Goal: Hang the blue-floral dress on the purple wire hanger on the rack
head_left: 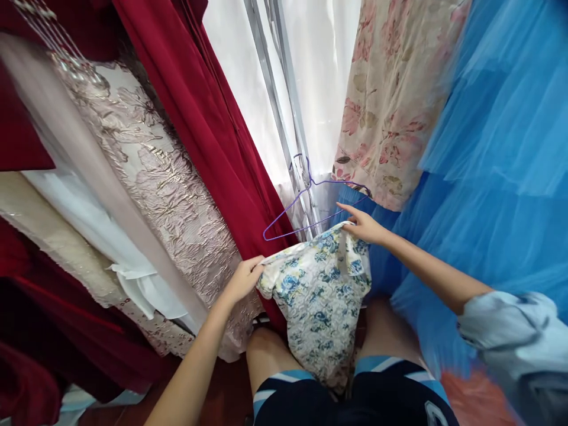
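A white garment with blue and yellow flowers (326,296) hangs stretched between my two hands, in front of my knees. My left hand (244,277) pinches its upper left corner. At the upper right corner my right hand (361,226) grips the edge between thumb and fingers, with the index finger pointing out. Just beyond the garment's top edge hangs a thin purple hanger (288,209), its hook by a grey metal pole. No cloth is on the hanger, and neither hand touches it. The garment's lower end drops between my legs.
A dark red cloth (213,130) and a pale embossed floral dress (164,177) hang at left. To the right are a beige dress with pink flowers (386,112) and layered blue tulle (501,136). Metal poles (277,83) stand before white fabric at the centre.
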The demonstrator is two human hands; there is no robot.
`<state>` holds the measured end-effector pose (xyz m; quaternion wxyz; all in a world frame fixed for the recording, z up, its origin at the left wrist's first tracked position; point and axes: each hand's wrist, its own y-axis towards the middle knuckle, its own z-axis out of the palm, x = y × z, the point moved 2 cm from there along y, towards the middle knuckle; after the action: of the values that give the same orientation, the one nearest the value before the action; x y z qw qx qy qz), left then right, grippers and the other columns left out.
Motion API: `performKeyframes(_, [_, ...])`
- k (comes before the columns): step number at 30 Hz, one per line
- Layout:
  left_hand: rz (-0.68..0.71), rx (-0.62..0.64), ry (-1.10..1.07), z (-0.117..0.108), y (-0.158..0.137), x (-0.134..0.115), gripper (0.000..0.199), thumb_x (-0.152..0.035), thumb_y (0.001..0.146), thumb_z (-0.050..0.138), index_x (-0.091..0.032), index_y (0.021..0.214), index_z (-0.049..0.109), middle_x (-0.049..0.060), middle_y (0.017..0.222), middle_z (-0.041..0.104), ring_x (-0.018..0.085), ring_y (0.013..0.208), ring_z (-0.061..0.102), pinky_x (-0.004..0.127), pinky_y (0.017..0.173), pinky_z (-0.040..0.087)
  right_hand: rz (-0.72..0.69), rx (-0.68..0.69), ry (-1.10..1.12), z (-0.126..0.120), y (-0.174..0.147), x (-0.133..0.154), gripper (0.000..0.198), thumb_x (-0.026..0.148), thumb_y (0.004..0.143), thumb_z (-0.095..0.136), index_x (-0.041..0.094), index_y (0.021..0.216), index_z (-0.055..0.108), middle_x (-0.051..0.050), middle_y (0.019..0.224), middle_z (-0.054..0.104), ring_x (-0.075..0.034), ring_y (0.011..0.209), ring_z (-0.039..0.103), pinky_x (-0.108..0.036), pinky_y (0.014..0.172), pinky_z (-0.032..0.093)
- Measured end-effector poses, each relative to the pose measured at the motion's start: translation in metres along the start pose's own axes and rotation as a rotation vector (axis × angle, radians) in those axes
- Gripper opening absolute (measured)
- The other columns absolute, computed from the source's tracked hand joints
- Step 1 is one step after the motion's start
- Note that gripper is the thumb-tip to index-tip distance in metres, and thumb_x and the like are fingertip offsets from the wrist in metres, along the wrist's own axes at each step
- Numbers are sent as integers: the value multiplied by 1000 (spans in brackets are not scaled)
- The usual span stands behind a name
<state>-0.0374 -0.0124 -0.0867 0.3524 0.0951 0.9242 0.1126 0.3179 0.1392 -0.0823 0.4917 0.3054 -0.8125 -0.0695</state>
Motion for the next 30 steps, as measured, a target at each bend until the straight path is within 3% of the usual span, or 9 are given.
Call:
performKeyframes(4, [70,-215,197,-43,23,-11,19,-19,82,43,-19,69,57,-1,68,54,18,72,52,27,75,42,-31,-5,-51,20,23,0,47,20,78,61,14,125,63,3,65,57,-14,58,45,-25,62,34])
performKeyframes(8, [145,-370,269,-67,58,-27,24,-14,82,41,-18,81,65,7,101,65,21,105,57,31,98,40,-77,7,-29,37,8,8,20,19,83,52,16,90,71,0,70,63,-16,65,51,-24,65,35])
performKeyframes(11, [164,-432,264,-59,80,-47,28,-13,83,42,-17,89,69,9,104,65,22,106,58,31,98,42,-112,17,-15,47,-12,20,24,17,84,47,16,89,70,-1,76,68,-17,70,56,-23,67,37])
performKeyframes(15, [228,-365,250,-28,93,-84,31,-18,88,44,-21,101,72,5,100,68,20,95,63,28,89,47,-127,27,-38,48,-27,38,25,15,82,48,17,86,72,-3,77,71,-19,71,60,-24,66,39])
performKeyframes(17, [256,-404,271,-18,91,-97,30,-20,89,45,-22,103,72,3,99,70,19,91,64,27,86,47,-132,17,-66,37,-32,46,28,13,80,49,18,93,73,-3,79,71,-19,72,60,-25,68,39])
performKeyframes(19, [232,-472,261,-14,88,-102,26,-20,88,48,-20,101,70,3,92,71,17,82,65,25,79,47,-123,-61,-138,18,-38,50,42,13,78,51,21,115,70,-3,84,72,-20,73,61,-27,70,41])
performKeyframes(22, [158,-516,225,-14,85,-100,22,-20,84,51,-18,97,69,1,78,68,15,66,63,22,67,46,-86,-275,-263,-16,-51,48,71,18,77,57,24,147,44,-5,96,71,-21,71,59,-29,71,43])
performKeyframes(26, [166,-526,266,-15,85,-98,18,-21,83,52,-19,87,69,0,72,67,15,66,63,22,67,44,-85,-491,-260,-46,-65,36,92,18,73,58,21,156,20,-12,122,63,-17,61,52,-33,69,46])
performKeyframes(30, [163,-515,331,-14,83,-98,19,-22,84,50,-20,82,69,0,71,66,15,64,60,22,66,42,-74,-489,-255,-53,-78,34,101,19,72,60,18,158,7,-14,116,66,-16,56,52,-34,64,47])
